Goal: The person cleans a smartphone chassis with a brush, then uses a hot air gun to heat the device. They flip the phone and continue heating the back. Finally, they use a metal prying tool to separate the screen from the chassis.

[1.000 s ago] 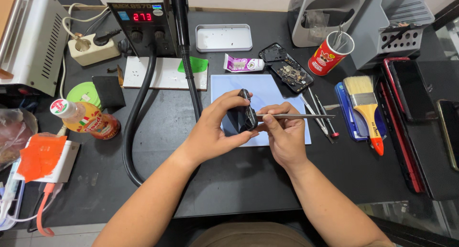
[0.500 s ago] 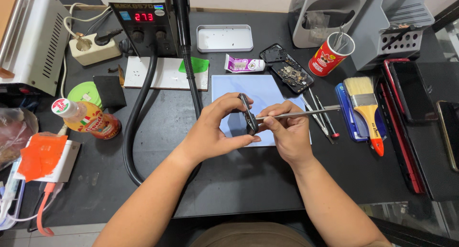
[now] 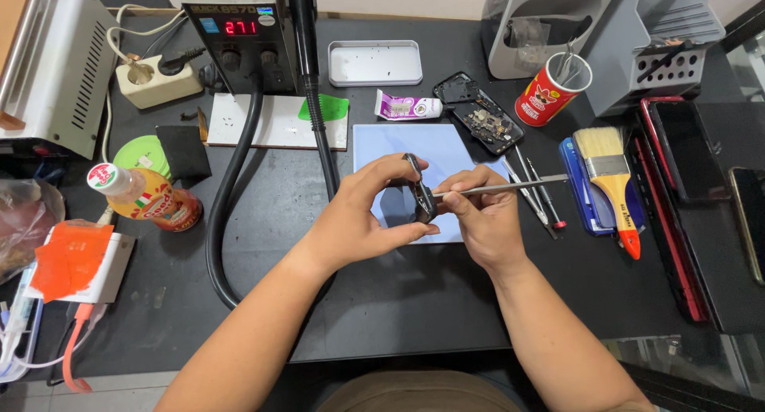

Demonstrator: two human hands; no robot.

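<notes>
A: What fills the figure, from the largest item down?

B: A black work table (image 3: 414,316). At its far left stands a white metal machine (image 3: 56,69); at far centre, a hot-air station (image 3: 235,33) with a red digit display and a thick black hose (image 3: 227,221) looping toward the viewer. A pale blue mat (image 3: 406,153) lies at centre.

A: And the hands?

B: The left hand (image 3: 358,221) is clamped on a small dark phone part (image 3: 420,195), held on edge above the mat, thumb below and fingers curled over its top. The right hand (image 3: 486,217) is closed around metal tweezers (image 3: 510,187), whose tips meet the part; the shaft runs out to the right.

A: Smaller items?

B: Right of the hands, a paintbrush (image 3: 613,185) with an orange handle lies on a blue case (image 3: 582,193). Beyond the mat are an opened phone body (image 3: 482,121), a red cup (image 3: 550,93) holding tools, a shallow white tray (image 3: 374,61) and a small tube (image 3: 406,106). At left, a bottle (image 3: 147,201) lies on its side.
</notes>
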